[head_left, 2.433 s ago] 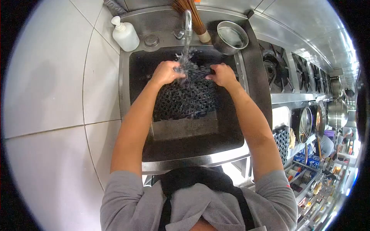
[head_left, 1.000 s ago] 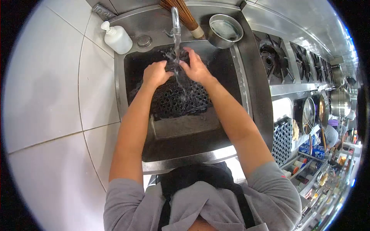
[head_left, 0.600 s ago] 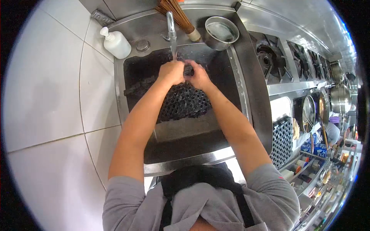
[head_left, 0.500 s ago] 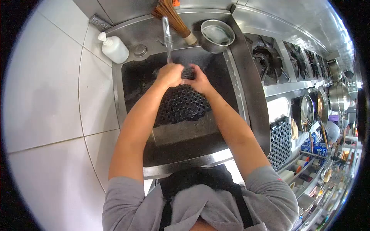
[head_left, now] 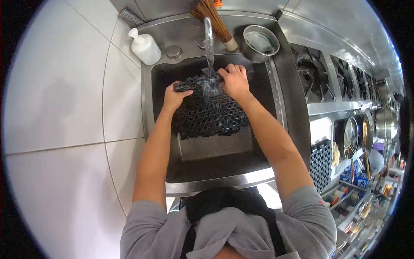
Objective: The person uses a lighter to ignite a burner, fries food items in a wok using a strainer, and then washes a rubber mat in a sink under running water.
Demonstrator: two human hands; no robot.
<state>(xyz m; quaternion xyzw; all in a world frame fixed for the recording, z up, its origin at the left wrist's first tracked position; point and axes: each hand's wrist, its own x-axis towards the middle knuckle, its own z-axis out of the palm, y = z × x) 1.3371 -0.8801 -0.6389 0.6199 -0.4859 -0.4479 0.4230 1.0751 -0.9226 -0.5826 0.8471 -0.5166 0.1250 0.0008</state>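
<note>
A black perforated mat (head_left: 211, 118) lies partly folded in the dark sink (head_left: 258, 146), its upper edge raised under the stream from the faucet (head_left: 209, 36). My left hand (head_left: 174, 97) is closed on the left end of that raised edge, thumb in front. On the right end, my right hand (head_left: 235, 81) grips the same edge with bent fingers. Water splashes over the mat between both hands, blurring its surface there.
Behind the sink stand a white pump bottle (head_left: 146, 48), a bamboo brush (head_left: 214, 21) and a metal pot (head_left: 260, 43). To the right are stove burners (head_left: 308, 73), another perforated mat (head_left: 321, 166) and pans (head_left: 350, 131). A person (head_left: 376, 162) is at the far right.
My hands have moved apart, the left one to the left end of the mat's edge. The edge between them is now spread under the water. The whole view has shifted slightly.
</note>
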